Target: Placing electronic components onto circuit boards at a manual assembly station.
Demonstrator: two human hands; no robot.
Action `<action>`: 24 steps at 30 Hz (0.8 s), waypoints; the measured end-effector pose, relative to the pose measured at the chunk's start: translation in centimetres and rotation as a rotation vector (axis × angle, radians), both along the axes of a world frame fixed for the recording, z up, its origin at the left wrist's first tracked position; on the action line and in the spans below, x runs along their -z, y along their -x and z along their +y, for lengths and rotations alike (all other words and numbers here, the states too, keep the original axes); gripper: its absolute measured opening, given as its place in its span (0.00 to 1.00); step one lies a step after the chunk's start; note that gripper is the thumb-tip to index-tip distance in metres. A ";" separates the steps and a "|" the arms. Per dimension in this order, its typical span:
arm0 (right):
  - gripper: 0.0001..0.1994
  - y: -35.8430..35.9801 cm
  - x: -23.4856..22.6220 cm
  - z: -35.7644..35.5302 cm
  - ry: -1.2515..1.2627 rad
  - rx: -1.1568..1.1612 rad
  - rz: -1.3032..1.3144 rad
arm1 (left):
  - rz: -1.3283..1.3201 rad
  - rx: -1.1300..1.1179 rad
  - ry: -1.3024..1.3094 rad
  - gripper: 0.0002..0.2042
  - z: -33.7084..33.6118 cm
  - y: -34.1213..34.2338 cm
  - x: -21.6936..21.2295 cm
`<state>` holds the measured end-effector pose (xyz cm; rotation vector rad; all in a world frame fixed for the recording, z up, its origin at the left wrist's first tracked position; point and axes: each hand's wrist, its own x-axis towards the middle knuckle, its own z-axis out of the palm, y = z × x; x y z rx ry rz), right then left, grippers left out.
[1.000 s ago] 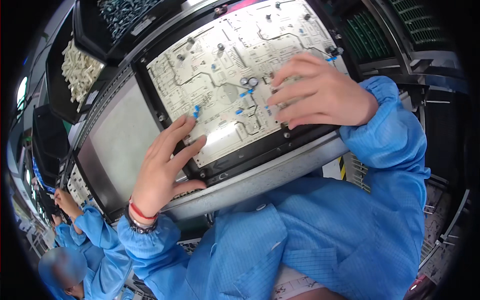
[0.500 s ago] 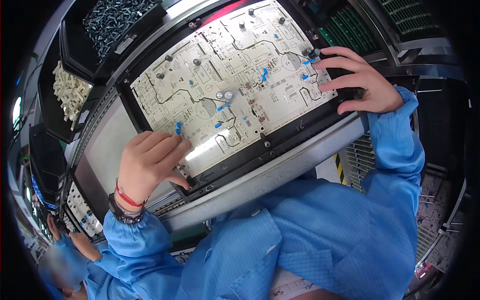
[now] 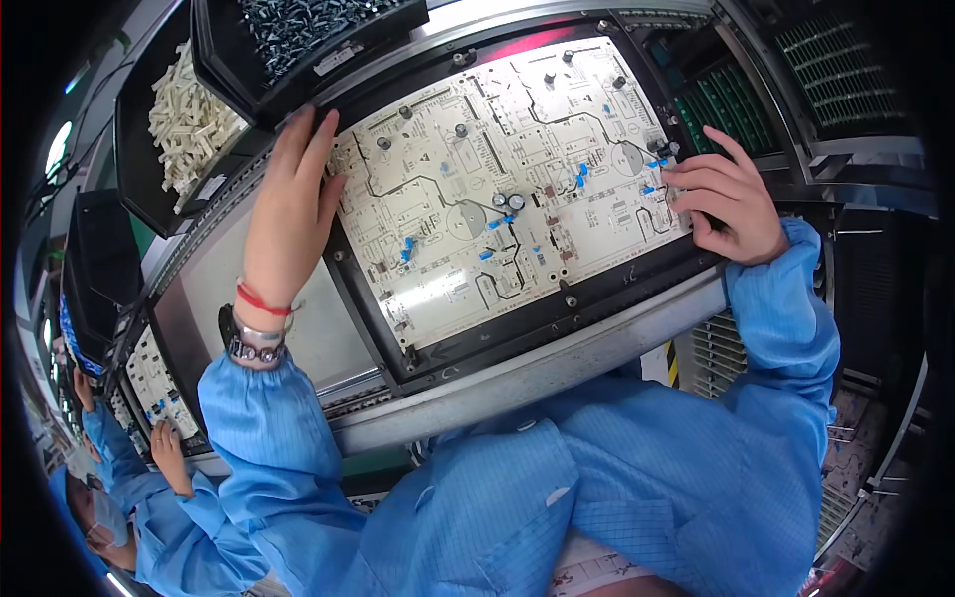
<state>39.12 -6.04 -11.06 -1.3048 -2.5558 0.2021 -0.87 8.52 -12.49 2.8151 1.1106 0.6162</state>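
A large cream circuit board (image 3: 428,303) lies in a black carrier frame (image 3: 497,326). It bears black traces, small blue parts, black capacitors (image 3: 461,130) and two silver-topped capacitors (image 3: 515,201) near the middle. At the board's left edge my left hand (image 3: 284,214) is open, its fingers stretched toward the frame's upper left corner; nothing shows in it. My right hand (image 3: 734,204) is open too. Its spread, bent fingers rest at the board's right edge beside some blue parts (image 3: 658,162); their tips partly cover the rim there.
Black bins of white parts (image 3: 189,129) and dark small parts (image 3: 298,35) stand at the upper left. A metal rail (image 3: 537,363) runs along the near side. Green boards (image 3: 731,109) sit in a rack at right. Another person's hand (image 3: 171,453) is by a second board (image 3: 154,383), lower left.
My left hand has moved up from the board's lower left corner to its upper left, with fingers straightened. Board and frame now appear farther right and lower in view. My right hand stays at the right edge.
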 end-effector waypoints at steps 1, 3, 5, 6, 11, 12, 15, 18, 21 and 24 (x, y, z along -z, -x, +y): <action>0.12 0.4 -0.4 0.1 0.035 0.011 -0.001 | -0.008 -0.002 -0.004 0.24 0.1 0.4 0.2; 0.11 0.8 -1.5 0.7 0.068 0.028 -0.016 | -0.013 0.002 0.050 0.26 0.2 0.5 0.5; 0.10 1.2 -3.3 2.2 0.112 0.008 -0.024 | -0.081 0.015 0.095 0.27 0.6 0.8 0.2; 0.11 2.3 -3.7 3.2 0.026 0.033 0.072 | -0.141 0.033 0.143 0.27 0.7 1.0 0.0; 0.11 8.9 -1.4 10.5 -0.248 0.073 0.214 | -0.190 0.031 0.153 0.26 0.1 1.3 0.6; 0.13 9.8 -0.1 12.1 -0.199 0.126 0.230 | -0.148 0.042 0.123 0.25 0.2 1.4 0.7; 0.13 11.1 3.8 14.2 -0.108 0.207 0.348 | -0.144 0.055 0.080 0.21 0.1 1.6 1.4; 0.08 12.3 4.4 14.4 -0.335 0.218 0.326 | -0.102 0.064 0.065 0.16 0.0 1.9 1.3; 0.06 13.3 4.2 14.4 -0.127 0.382 0.430 | -0.085 0.055 0.033 0.15 0.4 1.7 0.9; 0.07 14.3 3.8 14.2 0.073 0.470 0.563 | -0.093 0.043 0.057 0.15 0.5 1.5 1.5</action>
